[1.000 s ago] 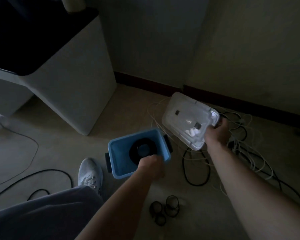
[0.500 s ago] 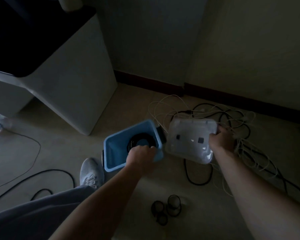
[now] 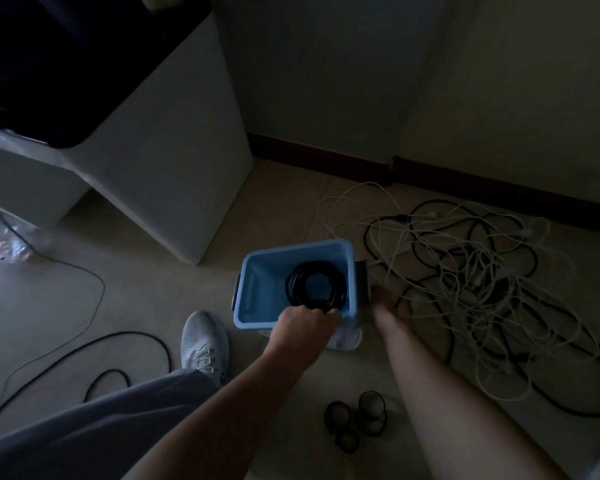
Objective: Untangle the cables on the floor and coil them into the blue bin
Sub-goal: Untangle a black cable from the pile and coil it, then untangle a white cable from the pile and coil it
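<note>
Blue bin (image 3: 255, 289): in the middle of the floor (image 3: 146, 299), with a black cable ring (image 3: 315, 285) inside.
Left hand (image 3: 302, 329): fingers curl over the bin's near rim and hold it.
Right hand (image 3: 381, 301): low by the bin's right side; I cannot tell how its fingers are.
Messy cables (image 3: 465, 282): black and white pile on the floor, right of the bin.
Pale lid (image 3: 347, 338): pokes out under the bin's near right corner.
</note>
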`<action>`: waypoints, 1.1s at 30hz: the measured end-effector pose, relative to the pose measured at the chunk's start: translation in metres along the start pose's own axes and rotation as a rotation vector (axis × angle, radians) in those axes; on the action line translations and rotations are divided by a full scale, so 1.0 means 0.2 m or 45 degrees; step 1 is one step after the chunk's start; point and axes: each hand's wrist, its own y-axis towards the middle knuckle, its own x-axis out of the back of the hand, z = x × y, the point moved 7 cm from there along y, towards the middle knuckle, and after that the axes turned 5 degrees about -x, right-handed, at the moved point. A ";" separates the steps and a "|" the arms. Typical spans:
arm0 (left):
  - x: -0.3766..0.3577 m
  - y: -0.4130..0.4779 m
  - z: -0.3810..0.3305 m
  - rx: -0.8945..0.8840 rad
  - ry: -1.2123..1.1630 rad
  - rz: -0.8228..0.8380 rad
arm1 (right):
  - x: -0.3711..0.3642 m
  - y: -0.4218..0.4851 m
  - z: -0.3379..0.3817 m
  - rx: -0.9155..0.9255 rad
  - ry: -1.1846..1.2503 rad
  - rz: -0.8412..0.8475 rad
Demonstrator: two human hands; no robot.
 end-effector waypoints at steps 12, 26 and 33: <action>-0.07 0.11 -0.10 -0.043 0.187 0.145 | 0.28 0.02 -0.10 0.033 -0.069 -0.084; 0.12 0.31 -0.43 0.053 0.027 0.074 | 0.78 -0.24 -0.13 0.092 -0.159 -0.122; 0.13 0.65 -0.66 -0.010 -0.156 0.016 | 1.07 -0.06 -0.29 0.036 -0.158 -0.272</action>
